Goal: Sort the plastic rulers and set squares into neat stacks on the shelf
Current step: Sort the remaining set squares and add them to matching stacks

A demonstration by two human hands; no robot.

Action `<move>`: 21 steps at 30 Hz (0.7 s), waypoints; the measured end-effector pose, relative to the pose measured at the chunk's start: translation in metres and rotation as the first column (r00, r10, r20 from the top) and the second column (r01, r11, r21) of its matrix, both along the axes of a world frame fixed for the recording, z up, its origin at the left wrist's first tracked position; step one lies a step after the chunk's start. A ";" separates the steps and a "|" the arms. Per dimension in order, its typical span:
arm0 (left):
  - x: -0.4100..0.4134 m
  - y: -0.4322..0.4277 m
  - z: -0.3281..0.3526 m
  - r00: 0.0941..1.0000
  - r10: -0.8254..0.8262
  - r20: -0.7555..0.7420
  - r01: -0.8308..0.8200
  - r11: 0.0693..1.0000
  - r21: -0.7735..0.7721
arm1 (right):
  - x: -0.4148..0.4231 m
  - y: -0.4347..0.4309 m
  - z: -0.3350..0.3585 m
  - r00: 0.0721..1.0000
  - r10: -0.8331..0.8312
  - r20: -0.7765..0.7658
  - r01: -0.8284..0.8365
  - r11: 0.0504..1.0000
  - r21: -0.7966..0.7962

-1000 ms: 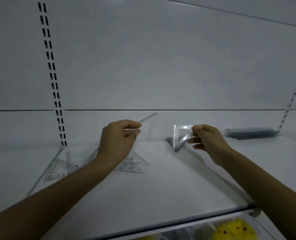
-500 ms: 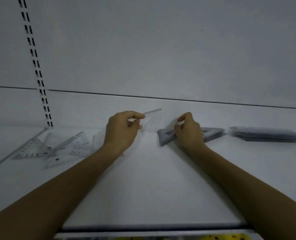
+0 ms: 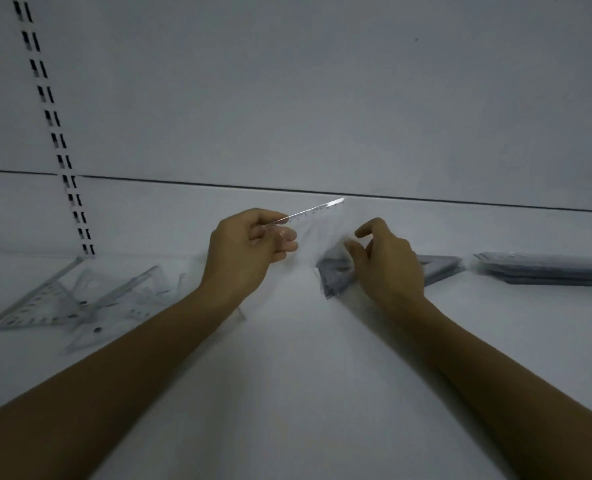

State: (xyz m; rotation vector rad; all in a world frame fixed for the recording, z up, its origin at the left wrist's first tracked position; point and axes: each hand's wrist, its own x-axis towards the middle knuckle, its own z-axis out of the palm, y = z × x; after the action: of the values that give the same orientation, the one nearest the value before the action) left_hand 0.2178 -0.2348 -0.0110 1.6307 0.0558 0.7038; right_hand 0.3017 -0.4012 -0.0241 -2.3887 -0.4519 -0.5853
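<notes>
My left hand (image 3: 249, 252) pinches a clear plastic set square (image 3: 317, 211) and holds it tilted above the white shelf (image 3: 287, 375), its marked edge pointing up and right. My right hand (image 3: 386, 261) hovers just over a neat grey stack of set squares (image 3: 334, 277), with its fingers loosely curled, thumb and forefinger apart and nothing between them. The hand hides the stack's middle, and the stack's far corner (image 3: 439, 268) shows to its right. A loose pile of clear set squares and rulers (image 3: 80, 303) lies at the left.
A flat stack of rulers (image 3: 543, 271) lies at the back right of the shelf. A slotted metal upright (image 3: 55, 133) runs down the white back wall on the left. The shelf's front area in front of my arms is bare white surface.
My right hand has let go of the set square it laid on the grey stack and has risen slightly. My left hand has kept its clear set square and lifted it a little.
</notes>
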 end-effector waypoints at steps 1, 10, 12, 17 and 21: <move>-0.002 0.000 0.003 1.000 -0.008 0.006 0.008 1.000 -0.027 | -0.006 -0.001 0.005 0.998 0.021 0.059 -0.023 0.999 0.045; -0.024 -0.006 0.018 0.998 -0.047 -0.035 0.043 0.994 -0.105 | -0.032 -0.028 0.036 0.749 0.361 0.556 -0.151 0.910 -0.387; -0.028 -0.013 0.018 0.999 -0.036 -0.039 0.031 0.994 -0.106 | -0.039 -0.039 0.032 0.748 0.320 0.582 -0.150 0.935 -0.321; -0.034 -0.040 0.023 0.977 -0.136 -0.164 0.116 0.985 -0.124 | -0.047 -0.054 0.019 0.733 0.298 0.611 -0.119 0.941 -0.316; -0.034 -0.049 0.037 0.985 -0.101 -0.139 0.117 0.986 0.115 | -0.047 -0.070 0.032 0.624 0.312 0.717 -0.051 0.931 -0.362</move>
State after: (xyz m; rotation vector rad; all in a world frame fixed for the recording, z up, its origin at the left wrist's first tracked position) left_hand 0.1834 -0.2842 0.0260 1.7835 0.0191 0.5224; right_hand 0.2548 -0.4712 0.0082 -2.2082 -1.2263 -1.5484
